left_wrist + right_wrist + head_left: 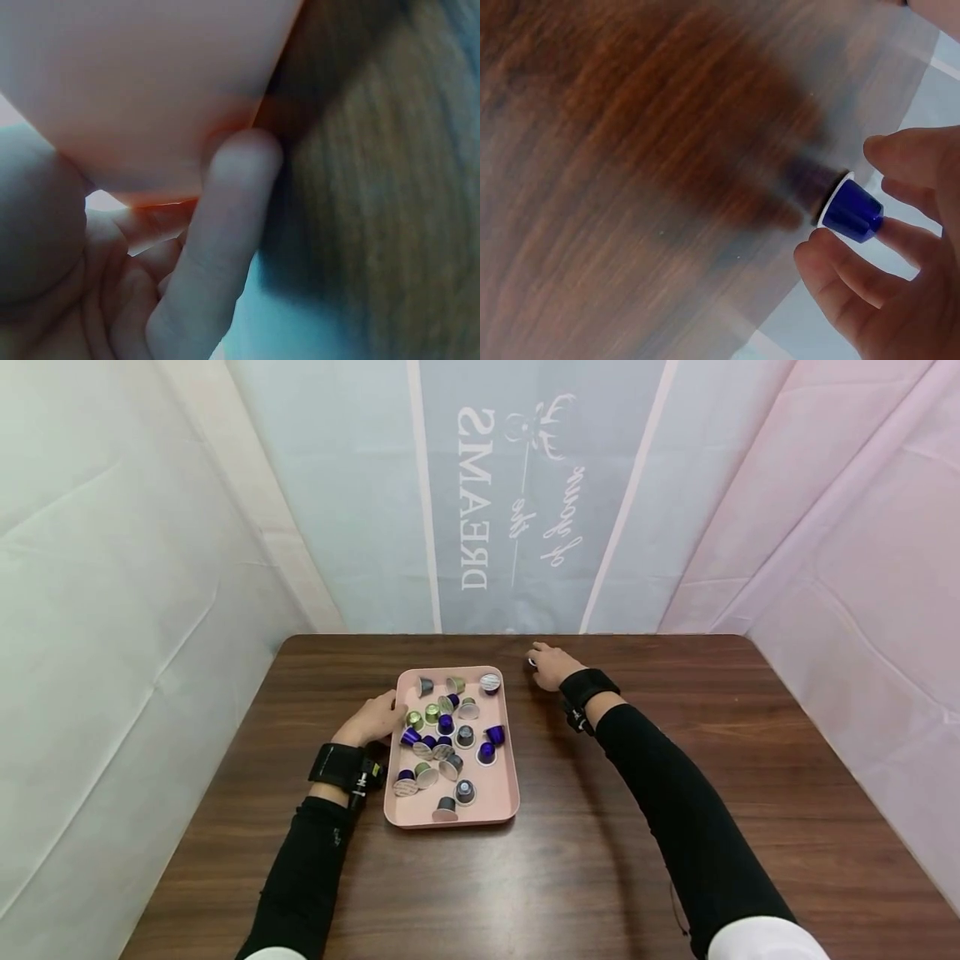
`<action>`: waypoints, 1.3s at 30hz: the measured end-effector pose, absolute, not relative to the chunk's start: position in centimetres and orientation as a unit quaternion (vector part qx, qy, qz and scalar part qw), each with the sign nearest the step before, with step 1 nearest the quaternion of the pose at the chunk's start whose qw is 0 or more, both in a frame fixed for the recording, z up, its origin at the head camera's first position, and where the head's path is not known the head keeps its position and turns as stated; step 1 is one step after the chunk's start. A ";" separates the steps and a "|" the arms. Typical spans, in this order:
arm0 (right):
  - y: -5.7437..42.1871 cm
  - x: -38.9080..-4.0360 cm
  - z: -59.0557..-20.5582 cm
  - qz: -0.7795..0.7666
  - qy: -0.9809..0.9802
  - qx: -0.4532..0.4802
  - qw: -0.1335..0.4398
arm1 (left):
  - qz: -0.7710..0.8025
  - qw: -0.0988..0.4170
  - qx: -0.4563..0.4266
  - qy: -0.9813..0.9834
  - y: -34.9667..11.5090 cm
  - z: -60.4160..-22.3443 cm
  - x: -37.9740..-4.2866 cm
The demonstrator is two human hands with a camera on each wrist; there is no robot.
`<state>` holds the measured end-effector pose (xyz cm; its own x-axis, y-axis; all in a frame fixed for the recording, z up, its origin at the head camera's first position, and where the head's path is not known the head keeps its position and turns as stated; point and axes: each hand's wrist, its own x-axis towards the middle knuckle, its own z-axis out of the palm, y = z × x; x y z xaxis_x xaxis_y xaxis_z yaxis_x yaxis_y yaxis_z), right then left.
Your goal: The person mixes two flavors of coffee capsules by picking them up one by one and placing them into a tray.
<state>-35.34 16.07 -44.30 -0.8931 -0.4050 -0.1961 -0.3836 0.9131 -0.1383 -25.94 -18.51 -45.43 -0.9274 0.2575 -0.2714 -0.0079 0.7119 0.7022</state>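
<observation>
A pink tray (495,806) with rounded corners lies on the table, holding several coffee capsules in blue, grey and green. My left hand (373,720) grips its left rim. In the left wrist view, the thumb and fingers (225,225) close around the tray's corner edge. Near the far edge of the table is my right hand (553,667), to the right of the tray. In the right wrist view, its spread fingers (836,270) surround a blue coffee capsule (853,211) standing rim-down on the wood. The thumb is apart from the capsule; whether the other fingers touch it is unclear.
The brown wooden table (585,860) extends to both sides of the tray. Behind its far edge hangs a pale blue and pink curtain (555,527) with printed lettering. White fabric (112,635) hangs along the left side.
</observation>
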 end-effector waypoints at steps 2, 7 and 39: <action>16.3 -35.2 -44.3 -0.047 0.973 -0.198 0.107 | 0.371 0.177 0.075 0.909 -18.3 -45.4 -26.0; 16.6 -34.5 -44.2 -0.050 0.972 -0.205 0.099 | 0.380 0.183 0.068 0.904 -18.3 -45.4 -26.0; 16.8 -20.9 -39.1 -0.102 0.924 -0.367 0.039 | 0.378 0.184 0.075 0.904 -18.4 -45.3 -25.7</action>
